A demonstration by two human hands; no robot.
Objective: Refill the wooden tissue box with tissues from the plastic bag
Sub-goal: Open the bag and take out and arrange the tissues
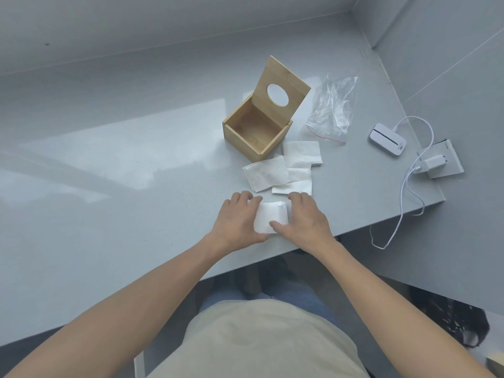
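In the head view, both forearms reached forward from the bottom corners and met near the front edge of the grey table. The left hand lay palm down, fingers lightly curled, its fingertips on the left edge of a small folded stack of white tissues and its thumb stretched along the stack's near edge. The right hand mirrored it, palm down on the right edge, fingers bent at the far corner and thumb laid across the near part of the stack. The two hands pressed the stack between them, flat on the table; neither was closed into a fist, and the stack did not appear lifted.

Just beyond the hands, more loose tissues lay scattered and overlapping, some unfolded, reaching up to the front corner of the box. The wooden box stood open and looked empty inside, its lid with an oval hole tilted up and back. The clear bag lay flat and crumpled just right of the box, apart from the hands.

Farther right, a small white device sat near the table's edge, with a white cable running from it to a charger in a socket plate and hanging off the table. The person's pale shirt filled the bottom of the view.
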